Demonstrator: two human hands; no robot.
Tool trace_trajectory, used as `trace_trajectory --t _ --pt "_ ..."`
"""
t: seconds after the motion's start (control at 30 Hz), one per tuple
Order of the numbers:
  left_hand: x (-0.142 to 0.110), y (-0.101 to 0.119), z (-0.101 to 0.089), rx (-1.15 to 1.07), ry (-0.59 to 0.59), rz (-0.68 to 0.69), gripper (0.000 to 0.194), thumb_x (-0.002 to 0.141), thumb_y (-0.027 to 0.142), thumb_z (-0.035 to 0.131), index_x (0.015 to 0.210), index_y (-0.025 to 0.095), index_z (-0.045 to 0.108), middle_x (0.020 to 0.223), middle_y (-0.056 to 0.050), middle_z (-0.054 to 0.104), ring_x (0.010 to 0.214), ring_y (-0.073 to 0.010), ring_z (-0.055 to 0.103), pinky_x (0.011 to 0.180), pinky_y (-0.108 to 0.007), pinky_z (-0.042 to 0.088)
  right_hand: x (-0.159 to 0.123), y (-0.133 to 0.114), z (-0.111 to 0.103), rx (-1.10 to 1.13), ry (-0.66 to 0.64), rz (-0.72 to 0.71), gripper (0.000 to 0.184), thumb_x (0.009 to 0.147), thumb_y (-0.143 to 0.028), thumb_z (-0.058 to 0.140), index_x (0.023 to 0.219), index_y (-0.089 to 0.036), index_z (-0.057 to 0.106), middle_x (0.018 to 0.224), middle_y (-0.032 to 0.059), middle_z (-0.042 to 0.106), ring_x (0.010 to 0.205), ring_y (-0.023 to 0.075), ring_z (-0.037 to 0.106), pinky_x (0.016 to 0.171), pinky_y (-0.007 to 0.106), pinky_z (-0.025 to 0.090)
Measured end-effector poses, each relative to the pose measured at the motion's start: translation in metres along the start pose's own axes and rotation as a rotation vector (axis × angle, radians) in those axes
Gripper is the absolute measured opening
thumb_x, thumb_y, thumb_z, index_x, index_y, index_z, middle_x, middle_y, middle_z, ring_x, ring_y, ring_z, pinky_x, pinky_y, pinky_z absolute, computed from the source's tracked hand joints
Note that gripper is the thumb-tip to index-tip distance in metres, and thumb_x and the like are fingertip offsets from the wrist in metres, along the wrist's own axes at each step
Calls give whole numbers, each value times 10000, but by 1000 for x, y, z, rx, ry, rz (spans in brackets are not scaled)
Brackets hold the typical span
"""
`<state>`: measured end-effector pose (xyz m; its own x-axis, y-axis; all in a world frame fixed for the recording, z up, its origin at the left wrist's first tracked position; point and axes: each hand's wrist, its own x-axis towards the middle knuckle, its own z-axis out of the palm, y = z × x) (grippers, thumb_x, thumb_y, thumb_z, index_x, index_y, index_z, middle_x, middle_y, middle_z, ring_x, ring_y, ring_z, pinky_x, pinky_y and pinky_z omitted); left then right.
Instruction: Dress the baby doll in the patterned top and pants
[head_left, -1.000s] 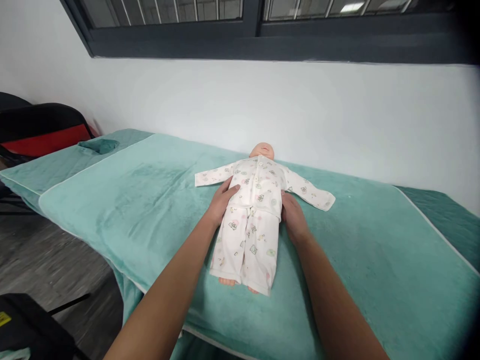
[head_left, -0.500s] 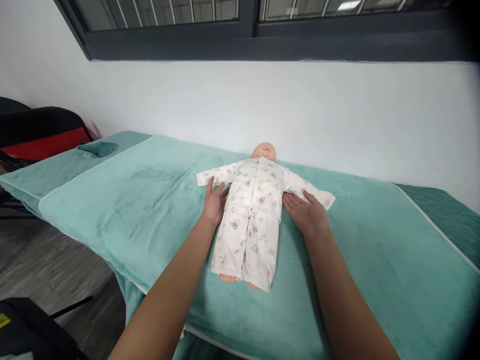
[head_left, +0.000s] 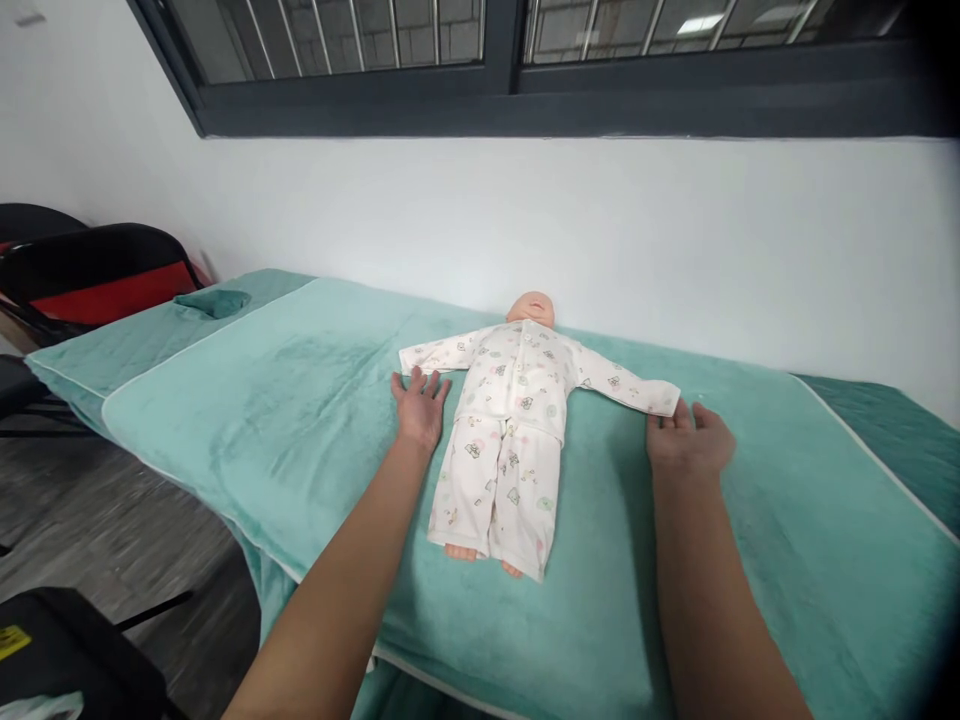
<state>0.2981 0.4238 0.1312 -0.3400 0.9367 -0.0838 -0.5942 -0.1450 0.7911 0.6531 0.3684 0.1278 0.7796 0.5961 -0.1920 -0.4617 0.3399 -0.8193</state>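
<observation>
A baby doll lies on its back, arms spread, head toward the wall. It wears a white printed long-sleeved top and matching trousers; its toes show below the trouser legs. My left hand is open, fingers spread, just below the cuff of the sleeve on the left. At the other side, my right hand has its fingers closed at the cuff of the doll's sleeve, which is stretched out straight. The doll's hands do not show.
A green plush cover with pale piping lies over the bed, which stands against a white wall under a dark-framed window. Black and red chairs stand at the left. A black bag-like object is at the lower left.
My right hand has moved outward from beside the doll's torso to the sleeve cuff, and that sleeve is now straighter. My left hand has shifted slightly left, away from the torso.
</observation>
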Motion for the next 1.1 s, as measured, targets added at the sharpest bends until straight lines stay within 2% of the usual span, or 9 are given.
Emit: trace_trajectory --t 0.13,0.2,0.27,0.37,0.47,0.53,0.63,0.87,1.1 --pt "4 -2 -13 526 129 370 708 874 159 499 1519 309 250 1645 -61 242 1456 -188 384 1178 -339 383 2 2 -2 -312 112 -253 377 818 -325 440 1185 -238 462 1379 132 530 1314 264 527 1094 562 426" --pt "7 -2 -19 823 91 507 647 873 148 462 1503 230 341 1622 -75 314 1500 -195 297 1241 -355 267 -3 7 3 -523 84 -393 477 795 -330 497 1253 -204 457 1390 148 534 1303 285 527 1126 561 385" --pt "11 -1 -22 1118 -12 608 599 886 151 422 1483 191 398 1617 -82 331 1521 -213 245 1264 -406 204 -9 13 11 -664 -6 -488 522 760 -314 561 1260 -174 508 1422 151 520 1351 301 473 1181 532 307" --pt "23 4 -23 1525 -153 664 567 951 236 357 1516 191 365 1638 -81 283 1537 -246 187 1253 -532 156 -15 23 21 -980 -234 -652 523 791 -316 567 1282 -139 552 1481 158 484 1427 318 370 1218 521 202" --pt "37 11 -22 1778 -207 570 599 1004 412 265 1563 198 275 1647 -85 249 1534 -259 196 1237 -585 131 -9 27 21 -1410 -379 -720 516 930 -407 415 1344 -114 511 1487 200 470 1411 338 391 1179 575 236" --pt "47 16 -23 1856 -213 485 634 1009 469 195 1572 184 250 1646 -89 249 1529 -250 214 1239 -569 137 1 24 15 -1630 -386 -681 551 972 -475 339 1350 -105 493 1438 225 511 1361 354 451 1137 578 301" --pt "62 25 -27 1904 -249 415 643 1007 450 179 1573 150 240 1630 -100 292 1520 -232 241 1240 -549 147 15 15 2 -1791 -421 -632 605 973 -551 326 1372 -117 464 1408 213 541 1324 360 489 1117 557 340" --pt "88 45 -43 1934 -396 372 682 965 516 312 1574 213 260 1637 -45 285 1532 -249 197 1241 -550 121 26 5 -19 -1874 -483 -628 678 971 -616 268 1430 -141 419 1503 173 460 1373 330 443 1153 546 306" --pt "90 50 -51 1932 -383 387 615 971 448 309 1546 234 344 1642 -47 278 1524 -262 222 1239 -529 139 35 -4 -37 -1951 -493 -570 763 975 -623 175 1532 -124 323 1624 112 289 1500 263 257 1211 535 224"
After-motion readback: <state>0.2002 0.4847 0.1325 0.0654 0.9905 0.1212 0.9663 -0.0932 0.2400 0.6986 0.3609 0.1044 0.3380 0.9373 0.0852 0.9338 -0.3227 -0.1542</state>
